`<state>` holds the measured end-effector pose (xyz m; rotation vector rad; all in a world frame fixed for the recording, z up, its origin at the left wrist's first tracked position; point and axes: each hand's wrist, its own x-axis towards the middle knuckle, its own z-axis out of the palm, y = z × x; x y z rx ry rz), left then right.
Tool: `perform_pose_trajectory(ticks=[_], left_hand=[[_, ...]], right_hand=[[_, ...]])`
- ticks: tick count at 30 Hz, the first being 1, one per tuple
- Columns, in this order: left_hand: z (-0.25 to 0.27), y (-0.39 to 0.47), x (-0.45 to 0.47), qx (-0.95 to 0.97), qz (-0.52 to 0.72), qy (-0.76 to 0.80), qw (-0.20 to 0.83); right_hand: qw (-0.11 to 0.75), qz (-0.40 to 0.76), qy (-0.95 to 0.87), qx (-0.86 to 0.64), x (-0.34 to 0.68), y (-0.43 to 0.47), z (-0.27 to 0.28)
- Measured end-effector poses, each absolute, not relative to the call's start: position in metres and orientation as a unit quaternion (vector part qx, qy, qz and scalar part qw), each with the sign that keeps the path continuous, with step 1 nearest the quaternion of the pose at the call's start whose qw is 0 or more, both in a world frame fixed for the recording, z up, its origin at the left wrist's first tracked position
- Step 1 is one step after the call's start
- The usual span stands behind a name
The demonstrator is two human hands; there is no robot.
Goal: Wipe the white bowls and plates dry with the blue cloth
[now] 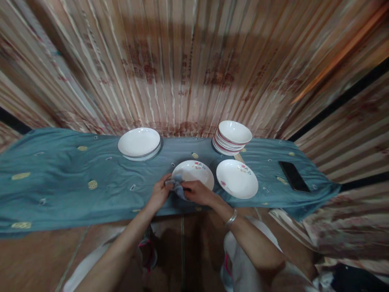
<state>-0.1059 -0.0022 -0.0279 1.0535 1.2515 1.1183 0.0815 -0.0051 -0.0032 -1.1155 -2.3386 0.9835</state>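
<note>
Because my feed looks steeply down, the forearms come in cut off at the lower edge; below them, the legs and pink-trimmed shoes point(148, 253) sink into shadow, and I can't make out the dark shape point(355, 280) in the lower right corner; a silvery bracelet point(231, 217) rings the right wrist. I see the left hand point(160, 190) with its fingers closed on a bunched grey-blue cloth point(177, 183), and the right hand point(196, 192) curled, fingertips pinching it too; whether either also grips the rim beneath, I can't tell. The cloth lies over the near left edge of a flowered plate point(194, 172), partly hidden by it and the right hand; just beside, a second flowered plate point(237, 179) shows whole; a dark phone point(293, 176) lies farther right on the blue tablecloth point(106, 178); behind, I can't count the stacked white plates point(139, 142) or nested bowls point(232, 136); a patterned curtain point(188, 61) hangs beyond, its print too blurred to read.
</note>
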Motion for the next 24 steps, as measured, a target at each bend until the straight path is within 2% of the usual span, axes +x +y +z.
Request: perform_pose_trajectory(ticks=[7,15,20,24], left_hand=[[-0.026,-0.001,-0.100,0.404,0.482,0.505,0.591],[-0.028,0.000,-0.100,0.427,0.471,0.497,0.590],[-0.027,-0.001,-0.099,0.445,0.472,0.498,0.575],[-0.029,0.000,-0.099,0.458,0.470,0.498,0.567]], right_hand=[[0.093,0.334,-0.834,-0.430,0.111,-0.021,0.020],[-0.025,0.144,-0.823,-0.548,0.124,-0.020,0.030],[-0.012,0.076,-0.820,-0.567,0.123,-0.004,0.010],[0.032,0.045,-0.814,-0.579,0.115,0.012,-0.005]])
